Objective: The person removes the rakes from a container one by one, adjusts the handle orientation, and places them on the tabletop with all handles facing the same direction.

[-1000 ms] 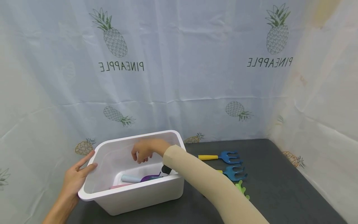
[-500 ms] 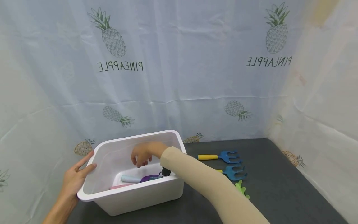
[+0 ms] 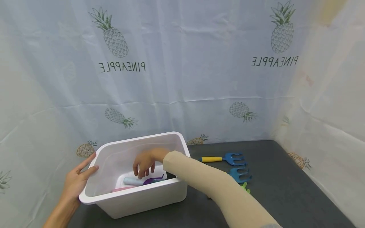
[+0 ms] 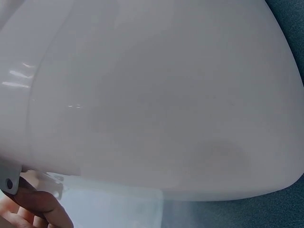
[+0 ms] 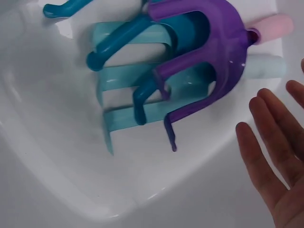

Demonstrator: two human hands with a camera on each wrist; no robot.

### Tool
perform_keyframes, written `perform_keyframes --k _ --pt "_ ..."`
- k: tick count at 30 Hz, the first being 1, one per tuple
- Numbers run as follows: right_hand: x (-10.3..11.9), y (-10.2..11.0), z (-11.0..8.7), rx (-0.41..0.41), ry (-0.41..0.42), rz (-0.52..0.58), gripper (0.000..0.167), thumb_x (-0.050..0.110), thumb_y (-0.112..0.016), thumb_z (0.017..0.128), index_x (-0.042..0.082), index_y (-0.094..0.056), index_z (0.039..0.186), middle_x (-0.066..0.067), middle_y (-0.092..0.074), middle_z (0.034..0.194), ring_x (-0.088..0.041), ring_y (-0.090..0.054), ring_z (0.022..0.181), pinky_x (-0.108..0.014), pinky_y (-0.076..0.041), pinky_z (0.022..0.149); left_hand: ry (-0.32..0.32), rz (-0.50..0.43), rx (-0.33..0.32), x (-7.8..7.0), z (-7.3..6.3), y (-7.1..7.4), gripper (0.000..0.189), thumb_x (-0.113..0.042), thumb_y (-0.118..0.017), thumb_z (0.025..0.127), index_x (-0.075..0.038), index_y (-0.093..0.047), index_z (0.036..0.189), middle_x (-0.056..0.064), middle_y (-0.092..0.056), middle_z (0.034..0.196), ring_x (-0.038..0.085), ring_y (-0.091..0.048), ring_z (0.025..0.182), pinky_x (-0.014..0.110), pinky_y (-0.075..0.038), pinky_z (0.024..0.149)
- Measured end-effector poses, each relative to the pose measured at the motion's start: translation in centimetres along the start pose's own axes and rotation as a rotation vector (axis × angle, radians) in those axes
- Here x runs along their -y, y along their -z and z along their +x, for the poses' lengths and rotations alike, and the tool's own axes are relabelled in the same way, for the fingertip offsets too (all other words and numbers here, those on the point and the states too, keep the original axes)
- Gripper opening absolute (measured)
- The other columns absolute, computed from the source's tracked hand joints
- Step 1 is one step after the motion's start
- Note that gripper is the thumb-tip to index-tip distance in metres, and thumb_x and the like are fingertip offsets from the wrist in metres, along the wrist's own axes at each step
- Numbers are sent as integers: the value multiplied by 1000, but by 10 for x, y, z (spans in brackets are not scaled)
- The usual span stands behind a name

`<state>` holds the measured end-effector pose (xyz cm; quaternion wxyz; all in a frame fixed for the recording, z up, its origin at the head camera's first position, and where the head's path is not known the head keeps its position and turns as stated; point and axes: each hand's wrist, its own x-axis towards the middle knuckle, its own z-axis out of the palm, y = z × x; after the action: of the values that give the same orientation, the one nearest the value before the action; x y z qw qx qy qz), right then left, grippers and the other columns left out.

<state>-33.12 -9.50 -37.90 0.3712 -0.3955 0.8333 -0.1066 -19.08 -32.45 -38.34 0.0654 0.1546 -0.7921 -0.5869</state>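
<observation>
My left hand (image 3: 75,182) holds the left end of a white plastic bin (image 3: 142,201), its thumb over the rim. Inside the bin lie several small hand rakes. Uppermost is a purple rake (image 5: 228,52), overlapping a dark teal rake (image 5: 123,42) and a light teal rake (image 5: 130,118). Handles in pink (image 5: 273,28) and pale blue (image 3: 133,181) stick out beside them. My right hand (image 3: 145,161) hangs down inside the bin, just above the rakes. In the right wrist view its fingers (image 5: 270,128) are spread near the handles, holding nothing.
Right of the bin, a blue rake with a yellow handle (image 3: 212,159), a second blue rake (image 3: 239,174) and a green piece (image 3: 245,187) lie on the dark table (image 3: 291,190). A pineapple-print curtain (image 3: 182,79) hangs behind.
My right hand has sunk lower into the bin towards the rakes, its fingers loosening and spreading. The left hand and the bin stay in place.
</observation>
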Motion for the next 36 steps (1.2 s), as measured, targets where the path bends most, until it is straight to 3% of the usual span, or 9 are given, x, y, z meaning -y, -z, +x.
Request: perform_keyframes --k 2,5,9,16,18,21,28,31,36 --pt "-2 -2 4 28 -17 16 19 20 -71 97 20 -70 116 4 -72 99 -15 -72 95 -34 -64 82 2 -16 1 1 0 0 68 -29 -68 101 -26 -36 160 -5 -44 160 -8 -68 82 20 -61 69" --pt "-2 -3 5 96 -61 56 22 19 -69 98 22 -68 120 4 -71 103 -15 -71 100 -36 -63 87 8 -20 5 1 1 0 68 -30 -68 101 -27 -35 161 -6 -43 161 -10 -67 82 20 -61 69" --pt "-1 -3 4 180 -131 81 28 19 -68 98 25 -66 125 5 -67 108 -13 -68 107 -38 -59 97 5 3 19 -1 1 0 68 -29 -64 103 -24 -30 163 14 -20 170 -14 -65 83 17 -60 71" --pt "-5 -10 7 212 -137 186 43 14 -68 98 26 -57 138 -1 -66 114 -17 -67 114 -32 -52 107 5 -69 21 2 -1 2 70 -30 -70 100 -26 -36 161 -22 -43 152 -8 -69 85 21 -62 71" --pt "-6 -11 7 214 -143 196 41 13 -66 99 26 -58 137 -2 -66 115 -18 -67 114 -31 -51 109 6 -60 21 1 -1 1 70 -31 -70 100 -26 -36 161 -23 -47 144 -8 -69 85 22 -62 71" --pt "-6 -11 6 214 -142 165 35 13 -63 101 26 -63 134 -2 -66 117 -19 -66 115 -32 -52 107 7 -41 16 0 -1 0 70 -31 -69 101 -25 -36 161 -19 -46 151 -9 -68 84 21 -62 71" --pt "-1 -12 5 213 -122 58 35 15 -59 102 24 -69 134 -2 -70 121 -18 -66 116 -35 -54 101 6 -33 25 -1 -1 -1 70 -28 -66 102 -23 -32 162 16 -20 171 -11 -67 84 19 -61 70" --pt "-1 -12 7 197 -100 37 35 15 -58 102 21 -68 135 0 -69 123 -18 -67 116 -36 -54 102 6 -27 26 -1 -1 -1 69 -29 -66 103 -23 -32 162 16 -21 171 -11 -67 84 19 -61 70" --pt "-2 -15 10 129 -59 45 33 14 -59 102 17 -63 134 2 -63 118 -19 -68 111 -39 -55 102 10 -37 9 1 0 -1 69 -30 -69 101 -24 -35 161 -3 -32 166 -10 -68 84 19 -61 70"
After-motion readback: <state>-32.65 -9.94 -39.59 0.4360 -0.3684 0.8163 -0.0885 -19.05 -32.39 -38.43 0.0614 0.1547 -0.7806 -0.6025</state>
